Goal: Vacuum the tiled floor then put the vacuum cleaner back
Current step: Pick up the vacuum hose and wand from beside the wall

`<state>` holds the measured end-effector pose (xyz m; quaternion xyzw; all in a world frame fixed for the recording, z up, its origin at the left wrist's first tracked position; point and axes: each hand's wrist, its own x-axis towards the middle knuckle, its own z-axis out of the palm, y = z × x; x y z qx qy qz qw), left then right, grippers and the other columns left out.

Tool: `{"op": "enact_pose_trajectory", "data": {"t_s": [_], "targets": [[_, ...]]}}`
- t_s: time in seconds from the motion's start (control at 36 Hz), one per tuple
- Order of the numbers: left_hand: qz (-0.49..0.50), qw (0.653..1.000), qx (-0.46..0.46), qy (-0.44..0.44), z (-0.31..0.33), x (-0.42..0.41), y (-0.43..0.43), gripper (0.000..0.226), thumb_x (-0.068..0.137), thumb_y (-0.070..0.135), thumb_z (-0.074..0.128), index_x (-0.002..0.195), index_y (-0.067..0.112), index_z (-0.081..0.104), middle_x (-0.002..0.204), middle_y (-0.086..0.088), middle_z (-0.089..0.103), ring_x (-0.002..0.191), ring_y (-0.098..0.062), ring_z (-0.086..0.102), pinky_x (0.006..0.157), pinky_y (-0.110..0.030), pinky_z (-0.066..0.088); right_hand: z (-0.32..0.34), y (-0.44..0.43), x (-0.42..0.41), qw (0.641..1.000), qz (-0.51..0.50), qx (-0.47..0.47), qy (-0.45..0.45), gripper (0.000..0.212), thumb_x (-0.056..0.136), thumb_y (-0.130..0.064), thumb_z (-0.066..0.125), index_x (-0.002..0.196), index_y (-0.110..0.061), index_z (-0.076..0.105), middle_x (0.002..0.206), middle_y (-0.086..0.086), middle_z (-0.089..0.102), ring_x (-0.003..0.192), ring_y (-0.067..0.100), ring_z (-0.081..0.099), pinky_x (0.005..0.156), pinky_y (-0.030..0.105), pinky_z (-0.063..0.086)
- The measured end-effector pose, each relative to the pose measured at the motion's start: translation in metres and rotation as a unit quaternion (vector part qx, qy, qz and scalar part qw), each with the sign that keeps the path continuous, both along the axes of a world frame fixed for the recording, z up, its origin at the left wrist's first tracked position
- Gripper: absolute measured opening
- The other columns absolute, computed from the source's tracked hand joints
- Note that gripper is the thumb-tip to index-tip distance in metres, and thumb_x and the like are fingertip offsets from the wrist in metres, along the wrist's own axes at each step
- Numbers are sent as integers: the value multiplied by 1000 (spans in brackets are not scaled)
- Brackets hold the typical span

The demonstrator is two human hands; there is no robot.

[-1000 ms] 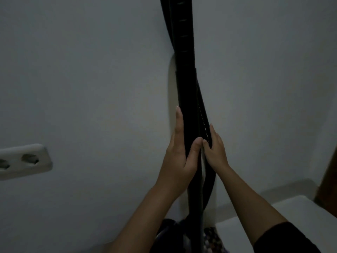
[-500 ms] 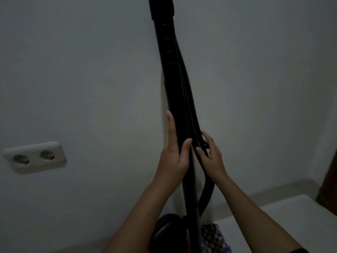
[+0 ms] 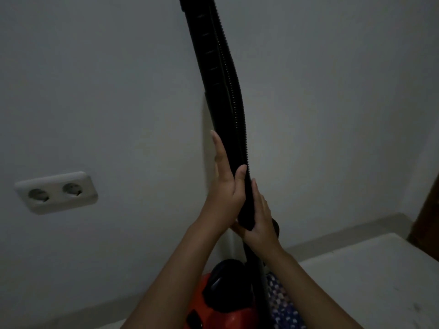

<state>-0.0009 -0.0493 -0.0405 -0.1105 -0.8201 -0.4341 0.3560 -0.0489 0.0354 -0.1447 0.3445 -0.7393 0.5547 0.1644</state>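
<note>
A black vacuum tube (image 3: pixel 209 67) stands upright against the pale wall, with the ribbed black hose (image 3: pixel 234 91) running along its right side. My left hand (image 3: pixel 225 186) holds the tube from the left, fingers straight up and thumb over the front. My right hand (image 3: pixel 260 217) wraps around the tube and hose just below, from the right. The red and black vacuum body (image 3: pixel 223 298) sits on the floor under my arms, partly hidden.
A white double wall socket (image 3: pixel 57 192) is fixed at the left. Pale tiled floor (image 3: pixel 368 281) spreads at the lower right, with a brown edge (image 3: pixel 427 210) at the far right. A patterned cloth (image 3: pixel 281 302) lies beside the vacuum body.
The view has tilted down, so the socket and the red vacuum body show more. My right hand slid down the tube and closed around it; my left hand kept its hold.
</note>
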Motion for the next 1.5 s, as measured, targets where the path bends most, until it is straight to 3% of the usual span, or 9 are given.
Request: {"op": "enact_pose_trajectory", "data": {"t_s": [0.11,0.36,0.53,0.61,0.67,1.03,1.19,1.33,1.5], "targets": [[15,1000,11,-1,8,11,-15,85,99,15,44,136,39,-29,158,10,-19,143,6,-5,114,-10,6,-6,-18,-4,999,0,33,25,97,77,-74,52,150,-42,-3,133,-19,36,123,13,43,104,42,38],[72,994,42,66,30,32,-54,95,93,5,54,147,21,-22,146,26,-11,136,17,-2,111,-3,11,-8,-38,6,993,91,62,29,92,80,-61,57,143,-57,-9,131,-18,35,122,6,42,105,32,38],[93,982,128,106,0,48,-74,96,89,29,58,143,48,-19,160,-11,7,144,-31,23,114,-55,29,-10,-30,4,983,101,137,73,92,79,-71,50,146,-52,-9,128,-2,43,115,15,50,99,40,45],[104,970,193,104,-21,52,-72,98,95,9,53,144,36,-27,142,10,40,126,-1,47,102,-23,45,-16,-24,-7,977,105,163,90,90,77,-75,46,145,-55,-10,124,1,45,111,17,52,95,39,48],[113,960,238,90,-36,52,-66,95,95,1,48,144,28,-29,136,5,45,122,-2,50,93,-9,46,-22,-19,-15,970,105,192,107,88,77,-78,41,144,-56,-11,122,2,45,108,18,52,92,39,48],[139,936,317,66,-108,54,-71,93,94,6,54,143,42,-18,122,-2,56,103,2,62,87,-7,46,-63,-22,-36,945,98,281,136,85,80,-62,52,146,-54,-1,107,-4,47,93,9,43,87,32,40],[144,959,242,-5,-157,75,-86,60,94,25,49,140,44,16,131,-13,56,113,7,56,92,-1,41,-58,-32,-35,944,82,278,156,84,79,-62,49,147,-42,4,104,3,55,94,22,52,85,36,39],[102,963,97,-229,-210,70,-87,56,89,46,55,139,41,31,136,8,49,127,-1,44,91,5,33,-55,-30,-37,944,84,278,157,82,80,-61,48,147,-41,6,107,5,56,96,24,53,85,37,40],[44,897,-122,-423,-260,30,-80,82,86,51,57,151,33,10,148,-8,37,136,-22,34,112,-38,34,-54,-16,-38,947,84,273,150,80,80,-60,49,145,-44,6,105,6,55,95,24,52,88,39,40]]}}
